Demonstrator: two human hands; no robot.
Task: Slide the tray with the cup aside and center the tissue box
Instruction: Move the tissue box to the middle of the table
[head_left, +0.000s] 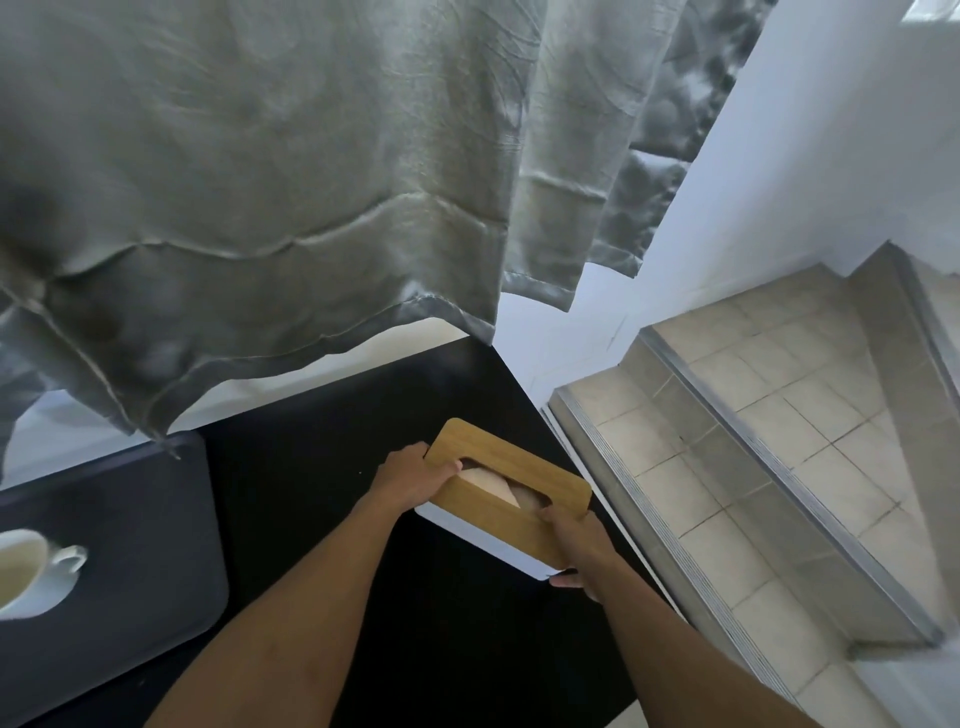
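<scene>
Tissue box, wooden-lidded over a white body, low and right of centre in the frame, close to the right edge of the black table. Gripped at both ends: left hand wrapped over the upper-left end, thumb hooked at the lid's slot; right hand clamped on the lower-right end, thumb pressed on the lid, fingers curled underneath the white base. Neither hand spread; both closed around the box. Tissue poking up through the slot.

Tray, dark with rounded corners, far over at lower left of the frame, well apart from the box. Cup, white with its handle toward the right, on the tray at the extreme left edge, partly cut off. Grey curtain hanging across the upper frame, its hem brushing the tray's top corner. Tiled steps at right, beyond the table.

Judged from the layout: step 1 of 2, tray and cup aside, apparently done. Step 2 just in hand: box grasped but not yet centred, sitting skewed and right of the open black middle. Left to do: shift toward frame left, square up, release.
</scene>
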